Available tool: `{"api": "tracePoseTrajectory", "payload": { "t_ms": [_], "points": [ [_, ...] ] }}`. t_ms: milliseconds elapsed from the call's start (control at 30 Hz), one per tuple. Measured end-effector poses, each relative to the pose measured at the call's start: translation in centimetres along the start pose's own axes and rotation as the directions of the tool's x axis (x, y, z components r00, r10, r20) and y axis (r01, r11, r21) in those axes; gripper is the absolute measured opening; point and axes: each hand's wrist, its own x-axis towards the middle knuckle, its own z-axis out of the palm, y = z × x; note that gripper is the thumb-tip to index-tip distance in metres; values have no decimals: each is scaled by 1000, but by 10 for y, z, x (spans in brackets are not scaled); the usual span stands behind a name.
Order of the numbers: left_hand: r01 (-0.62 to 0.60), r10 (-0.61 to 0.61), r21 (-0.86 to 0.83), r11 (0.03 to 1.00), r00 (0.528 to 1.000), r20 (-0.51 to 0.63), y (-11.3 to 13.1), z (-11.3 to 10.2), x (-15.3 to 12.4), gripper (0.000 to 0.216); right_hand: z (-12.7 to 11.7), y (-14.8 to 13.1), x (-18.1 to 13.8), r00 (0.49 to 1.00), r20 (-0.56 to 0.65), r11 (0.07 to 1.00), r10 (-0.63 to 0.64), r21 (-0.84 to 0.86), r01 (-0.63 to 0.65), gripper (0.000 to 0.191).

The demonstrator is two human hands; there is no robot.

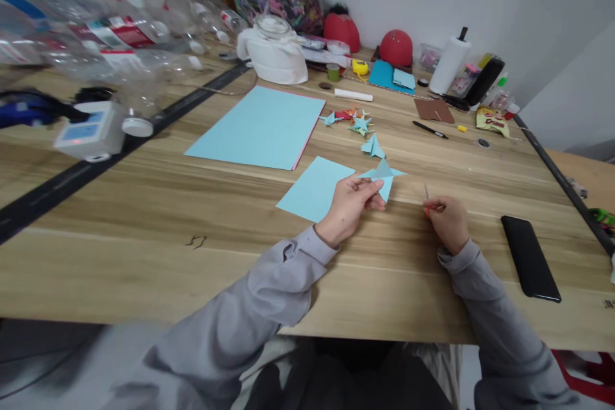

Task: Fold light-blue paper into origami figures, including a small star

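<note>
Between the thumb and fingers of my left hand (350,202) is a folded light-blue origami piece (383,173) with pointed ends spread to both sides. My right hand (448,219) is closed around the red handles of small scissors (427,200), whose thin metal blades point away from me. The scissors are apart from the folded paper. Under and beside my left wrist lies a light-blue paper sheet (314,189). Just beyond the held piece sits another folded blue paper (373,147), with several small colourful folded pieces (360,122) behind it.
A stack of large blue sheets (262,128) lies left of centre. To the right are a black phone (530,258), a black pen (430,130) and brown paper (434,111). Plastic bottles (129,54), a white box with a cable (91,131) and a cloth-wrapped jar (273,54) stand left and behind.
</note>
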Motion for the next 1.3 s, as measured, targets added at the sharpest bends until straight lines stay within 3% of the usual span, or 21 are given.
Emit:
{"api": "tracePoseTrajectory", "payload": {
  "t_ms": [200,433,600,767,867,933,1000,1167,1233,1300],
  "points": [
    [23,-23,10,1000,999,37,0,0,0,42,-5,0,2,999,15,995,-38,-94,40,21],
    [-29,29,-4,1000,999,-38,3,-1,2,44,-7,-1,0,989,41,968,-145,-200,151,23],
    [-17,16,30,999,1000,17,2,0,0,38,-4,-6,-5,988,19,954,-152,-257,152,25],
    [-2,1,14,1000,998,64,4,0,-2,37,0,-19,-11,985,-68,982,-157,-120,148,30],
    [131,-124,-38,991,982,145,3,1,-6,34,4,-34,-18,984,-24,960,-175,217,176,25],
    [292,-264,-77,953,930,257,2,3,-10,27,7,-45,-23,981,108,846,-160,527,80,39],
    [467,-394,-126,875,839,375,2,5,-16,18,11,-55,-29,959,238,687,-153,723,-70,60],
    [742,-565,-176,646,621,543,6,9,-27,12,14,-69,-37,854,506,418,-120,806,-418,67],
    [786,-580,-143,601,552,599,7,9,-29,19,14,-72,-38,843,526,341,-112,817,-465,65],
    [806,-595,-98,583,506,624,5,8,-27,25,14,-76,-38,868,490,299,-76,842,-449,59]
  ]
}}
